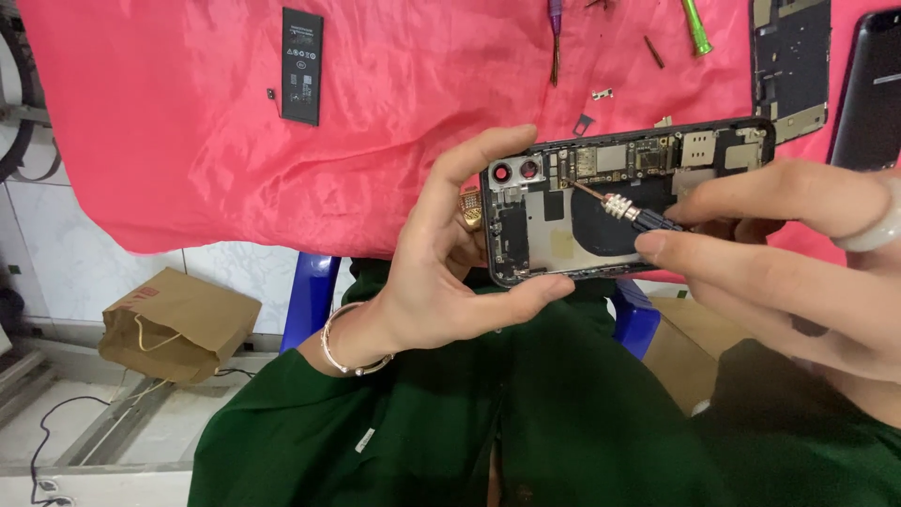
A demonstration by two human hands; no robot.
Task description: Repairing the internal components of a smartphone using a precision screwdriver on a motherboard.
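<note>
An opened phone, its circuit boards exposed, is gripped at one end by the left hand, while a small screwdriver is pinched in the right hand with its tip set on the boards. Over the counter a pink cloth is spread, its near edge hanging down; a black battery is laid on it towards the far edge, and a brown paper bag is seen on the floor below.

Your left hand is raised palm-inward, thumb stretched along the lower edge and fingers curled over the top in a firm clamp; the wrist is bent back, a bracelet around it, the green-sleeved forearm dropping toward your lap. Your right hand comes in from the right, thumb and forefinger pinched together, fingertips pointing left; a pale ring sits on one finger.
</note>
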